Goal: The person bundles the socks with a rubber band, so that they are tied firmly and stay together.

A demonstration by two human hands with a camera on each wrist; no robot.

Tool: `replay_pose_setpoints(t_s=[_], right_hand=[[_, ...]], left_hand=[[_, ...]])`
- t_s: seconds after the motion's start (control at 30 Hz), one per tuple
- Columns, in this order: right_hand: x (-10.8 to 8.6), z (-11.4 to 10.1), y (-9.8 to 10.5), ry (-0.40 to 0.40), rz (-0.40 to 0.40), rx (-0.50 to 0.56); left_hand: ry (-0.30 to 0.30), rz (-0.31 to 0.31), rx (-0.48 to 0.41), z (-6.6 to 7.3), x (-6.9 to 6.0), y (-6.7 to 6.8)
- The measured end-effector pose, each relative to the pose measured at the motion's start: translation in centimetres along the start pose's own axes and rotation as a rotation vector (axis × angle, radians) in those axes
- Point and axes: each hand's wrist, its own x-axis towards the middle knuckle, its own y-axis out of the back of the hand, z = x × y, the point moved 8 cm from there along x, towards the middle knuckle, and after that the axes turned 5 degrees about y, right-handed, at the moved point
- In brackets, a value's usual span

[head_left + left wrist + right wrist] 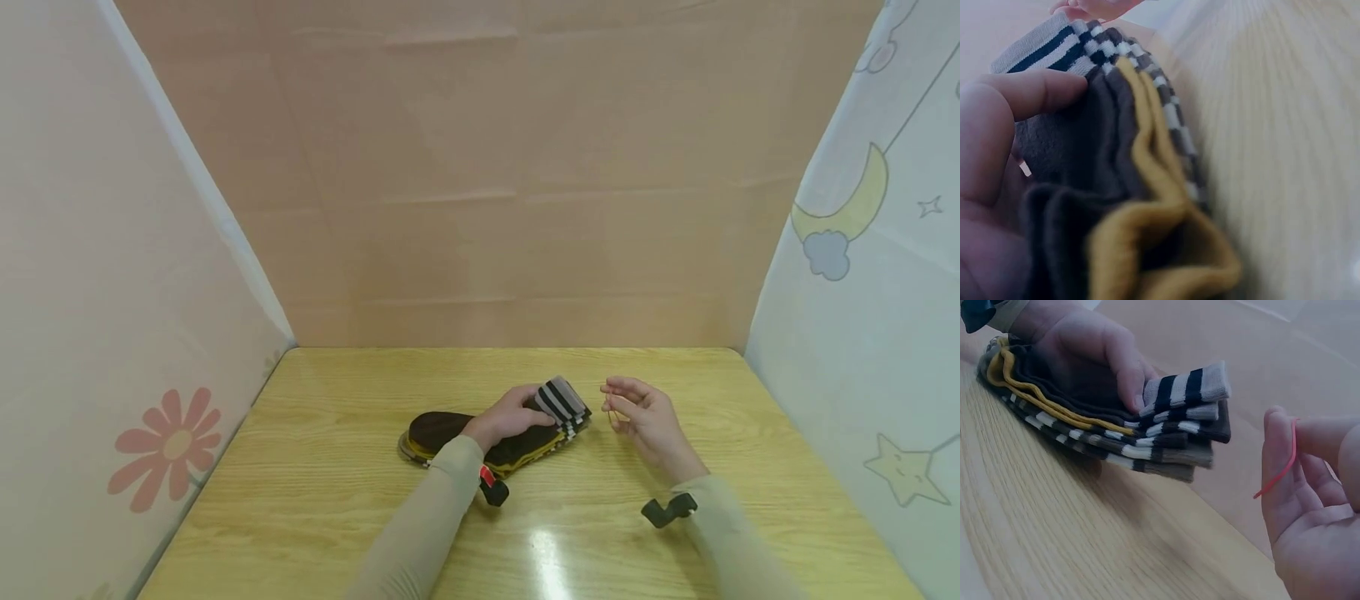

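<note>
A stack of socks [437,429] lies near the middle of the table, dark with mustard-yellow edges, checks and striped cuffs [1182,387]. My left hand [510,414] grips the stack near the cuffs, its thumb on top; most of its fingers are hidden behind the socks. In the right wrist view the cuff ends are raised a little off the tabletop. To the right of the cuffs, my right hand [651,422] is held up and pinches a thin red rubber band [1289,464] between thumb and fingertips. The band is apart from the socks.
The wooden table [315,517] has a brownish-pink sheet [480,208] hanging behind it. Patterned panels stand along both sides, the left one with a flower [176,444], the right one with a moon [862,200]. Each wrist carries a small black device [667,510].
</note>
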Motion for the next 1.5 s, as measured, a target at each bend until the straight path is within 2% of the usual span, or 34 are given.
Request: replay_pose_setpoints(t_s=[0.17, 0.3, 0.43, 0.6, 0.83, 1.13, 1.3, 1.4, 1.5], right_hand=[[0.0, 0.4, -0.3, 0.029, 0.005, 0.090], [-0.2, 0.8, -0.8, 0.025, -0.009, 0.139], [-0.4, 0.9, -1.2, 0.041, -0.042, 0.152], [-0.7, 0.7, -1.6, 0.081, -0.099, 0.219], [-1.1, 0.6, -1.9, 0.127, -0.124, 0.275], [-1.3, -0.1, -2.0, 0.220, -0.178, 0.325], [-1.3, -0.1, -1.8, 0.236, -0.170, 0.273], [-1.3, 0.2, -1.7, 0.209, -0.141, 0.141], [-1.2, 0.6, -1.8, 0.170, -0.114, -0.043]], left_hand=[[-0.016, -0.013, 0.069, 0.7, 0.0, 0.6], [-0.025, -0.008, 0.076, 0.7, 0.0, 0.6], [-0.033, 0.009, 0.036, 0.5, -0.1, 0.4], [-0.027, 0.005, -0.010, -0.1, -0.1, 0.1], [-0.025, 0.015, -0.093, -0.5, -0.2, 0.2], [-0.020, 0.022, -0.089, -0.7, 0.0, 0.3], [-0.021, 0.010, -0.089, -0.9, -0.1, 0.3], [-0.015, -0.001, -0.103, -1.0, -0.2, 0.3], [0.002, -0.024, -0.130, -1.0, -0.3, 0.3]])
